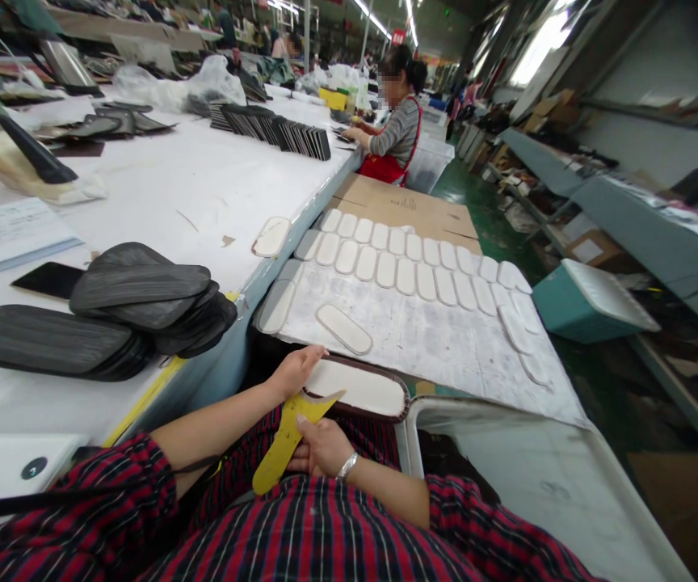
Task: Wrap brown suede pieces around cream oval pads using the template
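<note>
Right grip (321, 446): pinching the yellow tool (277, 453), thumb on top
Left grip (293, 373): at the brown-rimmed piece's (361, 390) left end; pinching or merely touching, cannot tell
Brown-rimmed piece: above the lap, just beside the bin (555, 469)
Black pads (143, 293): stacked on the table (191, 194)

Bold red, black and navy checks light up the sleeves (136, 465), thin pale lines slicing through, matching stripes down the shirt front (325, 529), and a silvery bracelet (347, 466) circles the right wrist (359, 476)!
</note>
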